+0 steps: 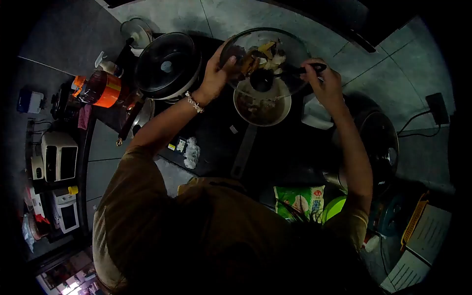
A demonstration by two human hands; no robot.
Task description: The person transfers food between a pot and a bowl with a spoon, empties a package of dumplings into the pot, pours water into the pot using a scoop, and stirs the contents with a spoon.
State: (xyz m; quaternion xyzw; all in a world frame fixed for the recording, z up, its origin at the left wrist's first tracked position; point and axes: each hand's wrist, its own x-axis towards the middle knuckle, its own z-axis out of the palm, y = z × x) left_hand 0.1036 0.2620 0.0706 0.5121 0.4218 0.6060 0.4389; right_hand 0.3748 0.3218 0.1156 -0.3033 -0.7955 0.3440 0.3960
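My left hand (216,76) is closed on the left rim of a clear glass bowl (241,42), which is held over a small saucepan (286,114). Chunks of food (268,54), pale and yellow-brown, lie in the bowl; their kind I cannot make out. In my right hand (322,81) is the handle of a black ladle (295,71). Its dark round head is at the bowl's near side, above the pan; whether it touches the food is unclear. The pan contains cloudy, brownish contents, and its handle (243,152) points toward my body.
A lidded pan (167,66) stands left of my left hand, near an orange-labelled jar (105,89) and a pump bottle (107,64). On the right is a dark lidded cooker (378,142). A green-and-white packet (300,199) lies close to my body.
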